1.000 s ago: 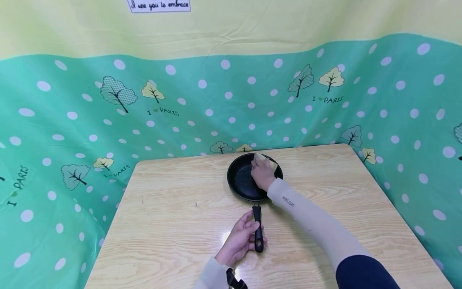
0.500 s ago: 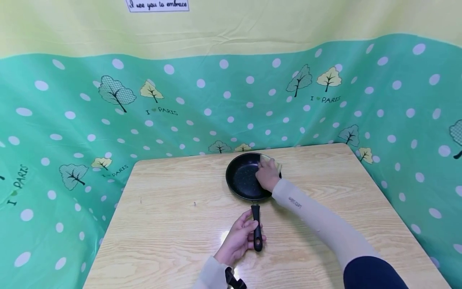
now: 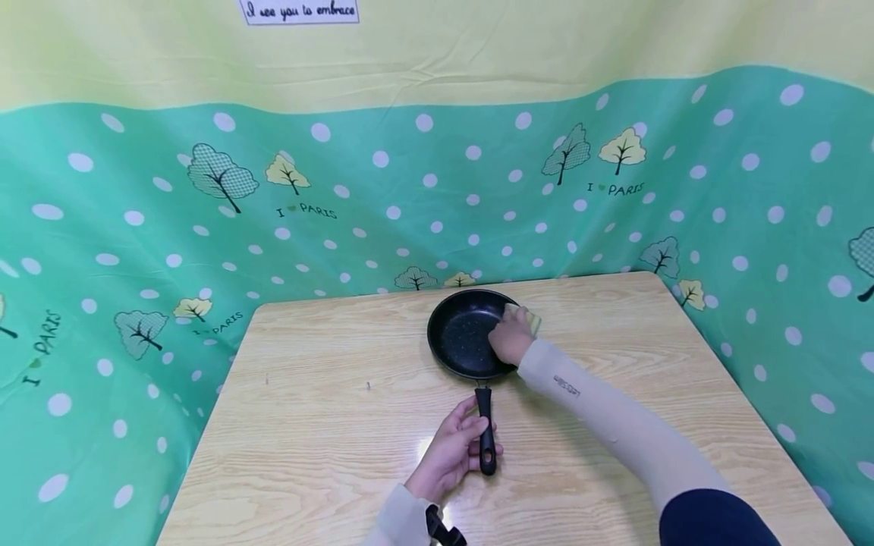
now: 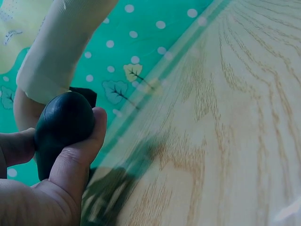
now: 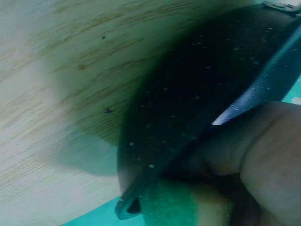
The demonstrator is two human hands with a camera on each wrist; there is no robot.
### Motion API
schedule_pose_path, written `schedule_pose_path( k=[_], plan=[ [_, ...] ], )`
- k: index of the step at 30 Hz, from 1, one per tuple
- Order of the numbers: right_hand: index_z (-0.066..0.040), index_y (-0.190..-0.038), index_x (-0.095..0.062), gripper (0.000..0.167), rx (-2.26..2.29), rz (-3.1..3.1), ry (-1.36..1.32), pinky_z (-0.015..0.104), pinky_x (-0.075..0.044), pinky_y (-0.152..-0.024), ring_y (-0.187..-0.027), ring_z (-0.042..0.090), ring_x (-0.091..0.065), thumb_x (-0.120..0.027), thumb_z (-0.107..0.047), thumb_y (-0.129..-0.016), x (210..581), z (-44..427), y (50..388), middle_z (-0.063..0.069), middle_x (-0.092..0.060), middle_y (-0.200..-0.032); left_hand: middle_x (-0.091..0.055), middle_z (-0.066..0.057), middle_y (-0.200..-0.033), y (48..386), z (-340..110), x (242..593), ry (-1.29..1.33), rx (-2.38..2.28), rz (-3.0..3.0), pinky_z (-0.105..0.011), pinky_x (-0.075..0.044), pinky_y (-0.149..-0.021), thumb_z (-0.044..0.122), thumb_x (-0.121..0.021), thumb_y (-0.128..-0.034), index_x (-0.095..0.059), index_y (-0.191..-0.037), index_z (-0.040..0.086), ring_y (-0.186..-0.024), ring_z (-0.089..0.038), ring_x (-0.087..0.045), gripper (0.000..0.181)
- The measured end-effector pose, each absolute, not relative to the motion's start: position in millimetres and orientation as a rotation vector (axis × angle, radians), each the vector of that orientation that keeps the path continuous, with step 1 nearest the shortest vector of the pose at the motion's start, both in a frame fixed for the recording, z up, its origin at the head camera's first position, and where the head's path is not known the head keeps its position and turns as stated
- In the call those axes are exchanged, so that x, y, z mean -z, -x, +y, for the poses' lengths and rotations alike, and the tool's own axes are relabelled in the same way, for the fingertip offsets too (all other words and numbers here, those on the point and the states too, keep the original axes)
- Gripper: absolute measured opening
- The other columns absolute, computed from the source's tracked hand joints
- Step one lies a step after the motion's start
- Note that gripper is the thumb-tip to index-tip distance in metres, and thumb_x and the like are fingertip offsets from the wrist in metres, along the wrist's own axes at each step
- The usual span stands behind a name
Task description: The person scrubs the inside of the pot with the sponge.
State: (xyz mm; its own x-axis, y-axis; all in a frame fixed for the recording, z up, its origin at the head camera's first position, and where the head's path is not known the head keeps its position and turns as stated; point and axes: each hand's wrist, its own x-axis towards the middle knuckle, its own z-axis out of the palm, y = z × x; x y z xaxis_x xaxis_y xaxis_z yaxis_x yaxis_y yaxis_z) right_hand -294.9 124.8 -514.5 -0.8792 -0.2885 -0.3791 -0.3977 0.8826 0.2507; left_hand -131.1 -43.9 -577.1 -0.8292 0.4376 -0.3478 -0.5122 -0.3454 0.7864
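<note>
A black speckled frying pan (image 3: 464, 337) appears in the head view, near the table's far side, with its handle (image 3: 486, 432) pointing toward me. My left hand (image 3: 451, 451) grips that handle; in the left wrist view the thumb and fingers wrap around its rounded black end (image 4: 66, 125). At the pan's right rim, my right hand (image 3: 510, 340) holds a yellow-and-green scrub sponge (image 3: 533, 320). Close up in the right wrist view, the sponge's green side (image 5: 169, 205) meets the rim. The right hand hides part of the pan's inside.
The light wooden table (image 3: 328, 432) extends around the pan. Beyond its back and sides hangs a green-and-yellow printed curtain (image 3: 369, 182). In the left wrist view, a shadow lies on the wood below the handle.
My right hand has moved the sponge from the pan's upper inside to its right rim, rightward and slightly down. The left hand and pan have stayed about in place.
</note>
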Motion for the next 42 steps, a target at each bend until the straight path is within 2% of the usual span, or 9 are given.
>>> schedule_pose_path(
  k=[7,11,18,23,29,33,36,40,42],
  plan=[
    [-0.009,-0.121,-0.077,0.025,-0.44,2.674,0.446,0.07,-0.028,-0.111,-0.128,0.043,-0.056,-0.071,-0.011,-0.097,513.2,121.7,292.4,0.015,-0.071,-0.13,-0.068,-0.011,-0.113,131.2,-43.5,576.9,0.104,-2.186,1.321,-0.037,-0.064,-0.066,0.014,-0.057,-0.1091,-0.027,-0.166,0.01,-0.08,-0.023,-0.076,0.064],
    [-0.008,-0.12,-0.077,0.025,-0.441,2.669,0.438,0.068,-0.031,-0.109,-0.122,0.041,-0.06,-0.072,-0.011,-0.096,509.7,119.8,288.5,0.015,-0.072,-0.127,-0.068,-0.011,-0.113,130.8,-43.5,576.6,0.104,-2.188,1.322,-0.037,-0.064,-0.066,0.014,-0.057,-0.1092,-0.028,-0.165,0.011,-0.08,-0.023,-0.076,0.064],
    [-0.007,-0.115,-0.078,0.02,-0.413,2.634,0.468,0.062,-0.036,-0.104,-0.108,0.036,-0.065,-0.072,-0.009,-0.096,501.1,120.8,281.1,0.016,-0.073,-0.121,-0.068,-0.009,-0.112,130.7,-44.0,575.4,0.114,-2.183,1.317,-0.037,-0.064,-0.066,0.014,-0.057,-0.1095,-0.028,-0.166,0.011,-0.081,-0.022,-0.076,0.063],
    [-0.006,-0.121,-0.076,0.024,-0.331,2.575,0.471,0.057,-0.036,-0.101,-0.098,0.029,-0.061,-0.067,-0.005,-0.098,495.3,123.4,281.3,0.015,-0.073,-0.123,-0.067,-0.009,-0.111,130.4,-44.1,574.6,0.119,-2.175,1.328,-0.035,-0.063,-0.065,0.013,-0.057,-0.1092,-0.027,-0.166,0.011,-0.082,-0.022,-0.076,0.064],
    [-0.005,-0.13,-0.071,0.033,-0.189,2.517,0.448,0.055,-0.034,-0.104,-0.105,0.027,-0.058,-0.066,-0.001,-0.098,489.8,124.0,282.5,0.015,-0.069,-0.133,-0.066,-0.013,-0.115,131.4,-44.0,574.9,0.119,-2.172,1.327,-0.034,-0.062,-0.064,0.013,-0.058,-0.1088,-0.028,-0.166,0.011,-0.082,-0.022,-0.076,0.064],
    [-0.006,-0.131,-0.071,0.032,-0.137,2.501,0.459,0.056,-0.035,-0.107,-0.111,0.026,-0.058,-0.064,-0.004,-0.1,486.6,124.1,282.3,0.015,-0.067,-0.137,-0.066,-0.014,-0.116,131.5,-43.8,575.0,0.112,-2.178,1.326,-0.034,-0.062,-0.064,0.013,-0.058,-0.1086,-0.028,-0.165,0.011,-0.082,-0.022,-0.076,0.064],
    [-0.007,-0.125,-0.073,0.026,-0.093,2.483,0.475,0.054,-0.042,-0.107,-0.106,0.026,-0.059,-0.062,-0.006,-0.101,483.9,125.0,282.4,0.012,-0.069,-0.131,-0.066,-0.013,-0.116,131.2,-43.8,575.2,0.11,-2.18,1.326,-0.035,-0.063,-0.064,0.013,-0.058,-0.1088,-0.027,-0.166,0.011,-0.082,-0.023,-0.076,0.065],
    [-0.007,-0.116,-0.075,0.022,-0.007,2.435,0.513,0.046,-0.052,-0.097,-0.097,0.025,-0.058,-0.059,-0.006,-0.102,479.8,126.5,283.2,0.008,-0.07,-0.118,-0.067,-0.012,-0.116,131.7,-44.4,576.4,0.105,-2.185,1.314,-0.036,-0.063,-0.066,0.013,-0.057,-0.1092,-0.022,-0.168,0.012,-0.082,-0.022,-0.076,0.069],
    [-0.006,-0.118,-0.075,0.024,0.045,2.407,0.528,0.044,-0.053,-0.098,-0.099,0.024,-0.059,-0.057,-0.005,-0.102,478.3,127.1,283.6,0.008,-0.07,-0.121,-0.067,-0.013,-0.115,132.0,-44.7,577.1,0.097,-2.194,1.301,-0.038,-0.064,-0.068,0.012,-0.057,-0.1092,-0.019,-0.169,0.012,-0.081,-0.022,-0.076,0.071]
  ],
)
